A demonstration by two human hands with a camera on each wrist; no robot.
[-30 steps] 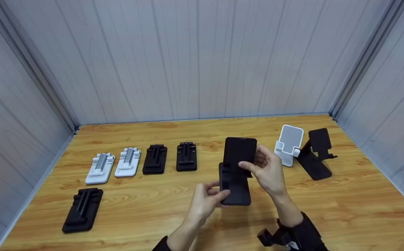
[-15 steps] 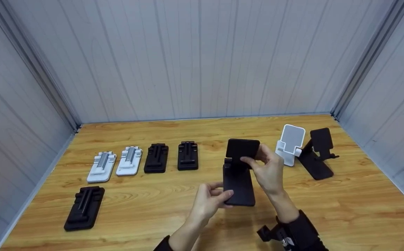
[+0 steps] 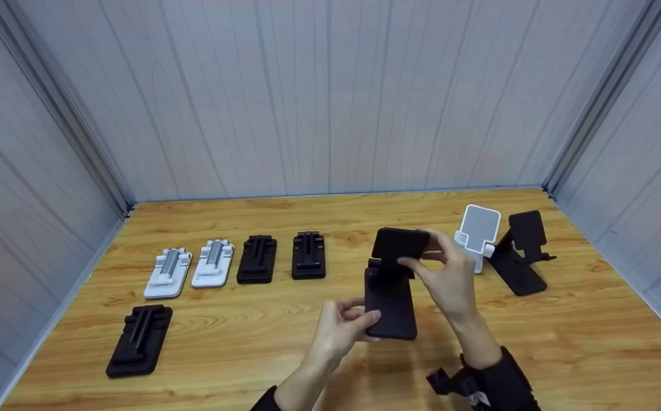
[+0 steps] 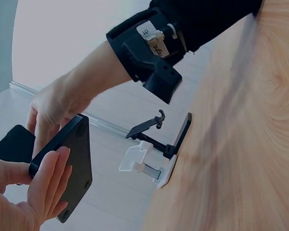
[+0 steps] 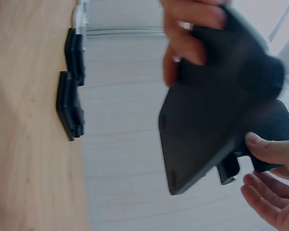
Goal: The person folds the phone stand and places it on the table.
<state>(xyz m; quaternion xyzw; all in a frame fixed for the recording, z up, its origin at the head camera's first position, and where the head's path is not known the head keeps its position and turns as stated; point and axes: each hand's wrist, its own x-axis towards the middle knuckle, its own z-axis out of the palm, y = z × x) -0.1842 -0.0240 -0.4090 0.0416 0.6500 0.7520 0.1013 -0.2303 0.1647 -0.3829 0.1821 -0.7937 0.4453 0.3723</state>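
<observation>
Both hands hold one black folding phone stand (image 3: 390,311) above the table. My left hand (image 3: 339,331) grips the lower left side of its base plate, thumb on top and fingers beneath. In the left wrist view those fingers (image 4: 50,185) lie against the base's underside. My right hand (image 3: 447,279) pinches the right edge of the raised upper plate (image 3: 400,244), with the thumb on its front. Between base and plate the stand is unfolded at its hinge. Seen from the right wrist, the base's underside (image 5: 216,101) faces the camera and hides part of the upper plate.
To the right stand an unfolded white phone stand (image 3: 480,225) and an unfolded black one (image 3: 527,231). Folded stands lie on the left: two white (image 3: 169,273) and several black, one of them (image 3: 139,341) nearer the front. Panel walls (image 3: 330,97) enclose the wooden table (image 3: 239,348).
The stand's upper plate has tilted back, looking shorter from above, and more of the base shows. My right hand has shifted slightly right along the plate. My left hand keeps its grip.
</observation>
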